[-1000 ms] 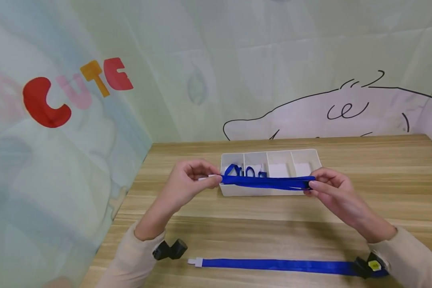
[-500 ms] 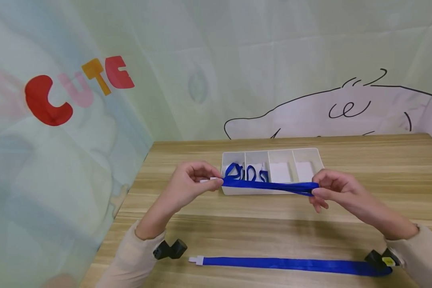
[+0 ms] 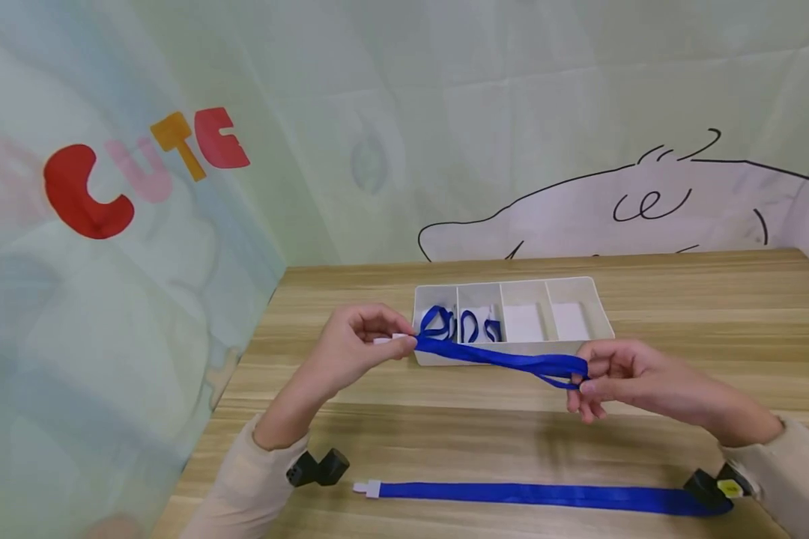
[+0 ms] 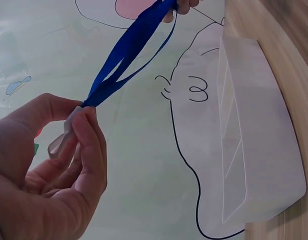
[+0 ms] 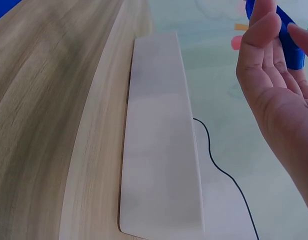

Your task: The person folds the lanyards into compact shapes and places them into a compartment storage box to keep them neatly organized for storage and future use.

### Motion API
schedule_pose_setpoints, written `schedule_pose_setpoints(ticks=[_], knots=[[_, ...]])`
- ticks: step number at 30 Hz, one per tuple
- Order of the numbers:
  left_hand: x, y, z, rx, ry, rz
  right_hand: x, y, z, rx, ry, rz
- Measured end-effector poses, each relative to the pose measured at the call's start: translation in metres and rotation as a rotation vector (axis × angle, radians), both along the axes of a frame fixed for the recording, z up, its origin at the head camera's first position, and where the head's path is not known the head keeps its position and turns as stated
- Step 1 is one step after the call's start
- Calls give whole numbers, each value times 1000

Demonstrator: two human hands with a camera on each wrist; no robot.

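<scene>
A folded blue lanyard (image 3: 492, 358) stretches between both hands in front of the box, sloping down to the right in the head view. My left hand (image 3: 357, 340) pinches its left end, where a whitish clip (image 4: 69, 131) sticks out behind the fingertips. At the other end, my right hand (image 3: 637, 374) holds the looped strap between thumb and fingers; the right wrist view shows the blue strap (image 5: 293, 52) against these fingers. Seen from the left wrist, the strands spread apart between the hands. Nearer the person, a second blue lanyard (image 3: 512, 494) lies lengthwise on the table.
A white box (image 3: 445, 357) with several compartments stands behind the hands. Coiled blue lanyards (image 3: 437, 320) sit in its two left compartments. The wooden table (image 3: 445, 434) meets a printed backdrop (image 3: 377, 187) at the back and left. Wrist cameras (image 3: 318, 467) are strapped to both sleeves.
My right hand has moved a little lower with the lanyard's looped end, so the strap now slants and its strands part at the right. My left hand has stayed nearly still.
</scene>
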State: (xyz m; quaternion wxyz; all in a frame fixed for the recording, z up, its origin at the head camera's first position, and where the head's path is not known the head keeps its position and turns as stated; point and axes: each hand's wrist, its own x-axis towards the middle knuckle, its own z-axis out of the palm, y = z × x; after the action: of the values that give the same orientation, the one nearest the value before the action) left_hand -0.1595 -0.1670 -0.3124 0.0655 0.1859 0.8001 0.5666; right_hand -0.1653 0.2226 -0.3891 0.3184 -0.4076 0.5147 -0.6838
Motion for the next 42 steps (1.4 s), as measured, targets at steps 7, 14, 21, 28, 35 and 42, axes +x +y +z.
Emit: schedule_pose_setpoints(ticks=[7, 14, 21, 28, 35, 42], knots=[[0, -2, 0, -10, 9, 8, 0, 1, 0, 63, 72, -47], [0, -5, 0, -31, 10, -1, 2, 3, 6, 204, 161, -150], [0, -5, -2, -40, -14, -35, 2, 2, 4, 160, 237, -251], [-1, -3, -6, -40, -19, -49, 0, -3, 3, -34, 212, -231], [0, 0, -5, -35, -23, -64, 0, -5, 1, -145, 222, -258], [-1, -1, -5, -22, -30, -60, 3, -4, 5, 29, 144, -343]])
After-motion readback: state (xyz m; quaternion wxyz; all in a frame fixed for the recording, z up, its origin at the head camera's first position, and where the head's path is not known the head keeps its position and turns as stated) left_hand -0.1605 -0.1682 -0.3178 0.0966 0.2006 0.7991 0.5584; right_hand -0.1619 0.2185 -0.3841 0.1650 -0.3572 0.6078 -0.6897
